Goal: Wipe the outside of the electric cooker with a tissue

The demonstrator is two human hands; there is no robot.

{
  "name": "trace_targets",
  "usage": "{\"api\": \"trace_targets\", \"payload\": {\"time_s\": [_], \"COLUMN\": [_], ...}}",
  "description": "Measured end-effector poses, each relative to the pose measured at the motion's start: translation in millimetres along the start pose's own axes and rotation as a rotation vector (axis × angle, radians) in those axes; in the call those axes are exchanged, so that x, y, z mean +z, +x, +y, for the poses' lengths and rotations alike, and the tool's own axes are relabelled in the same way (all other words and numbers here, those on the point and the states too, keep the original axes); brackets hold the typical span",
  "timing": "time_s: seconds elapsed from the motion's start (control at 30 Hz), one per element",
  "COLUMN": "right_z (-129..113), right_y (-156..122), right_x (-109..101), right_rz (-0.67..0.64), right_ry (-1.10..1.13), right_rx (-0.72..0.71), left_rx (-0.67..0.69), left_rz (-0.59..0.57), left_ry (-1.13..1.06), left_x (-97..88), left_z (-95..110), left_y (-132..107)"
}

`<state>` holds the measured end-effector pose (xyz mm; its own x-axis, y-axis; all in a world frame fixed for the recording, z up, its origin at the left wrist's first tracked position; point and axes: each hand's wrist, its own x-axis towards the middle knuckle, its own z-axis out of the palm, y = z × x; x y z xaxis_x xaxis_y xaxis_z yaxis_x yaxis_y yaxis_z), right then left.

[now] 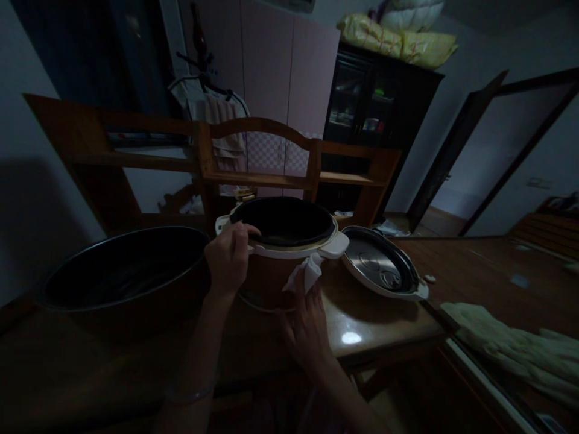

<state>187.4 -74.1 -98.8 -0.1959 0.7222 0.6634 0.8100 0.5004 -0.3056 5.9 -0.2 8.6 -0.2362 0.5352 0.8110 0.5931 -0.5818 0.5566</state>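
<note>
A rice cooker (266, 280) with a dark body, white rim and black interior stands upright on the desk, its top uncovered. My left hand (228, 256) is closed over the near-left part of its rim, fingers bent toward the inside. Against the front right of the body, my right hand (310, 328) presses a crumpled white tissue (307, 272), pinched at the fingertips, just below the white side handle (335, 246). To the right lies the cooker's lid (375, 262), its shiny metal inner side facing up. Dim light hides the details inside the cooker.
A large black pot (131, 271) stands on the desk (357, 328) at left, close to my left forearm. Wooden shelving (257, 176) rises behind the cooker. Pale cloth (511, 346) lies on a wooden surface at right, beyond the desk's edge.
</note>
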Motion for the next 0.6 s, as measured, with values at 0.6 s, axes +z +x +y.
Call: {"api": "trace_targets", "payload": {"time_s": [0.6], "right_z": [-13], "right_y": [8], "right_x": [3], "right_rz": [0.002], "right_ry": [-0.109], "right_rx": [-0.096], "left_rx": [-0.005], "left_rz": [-0.021], "left_ry": [0.020], "left_x": [-2.0], "left_z": [4], "left_y": [0]}}
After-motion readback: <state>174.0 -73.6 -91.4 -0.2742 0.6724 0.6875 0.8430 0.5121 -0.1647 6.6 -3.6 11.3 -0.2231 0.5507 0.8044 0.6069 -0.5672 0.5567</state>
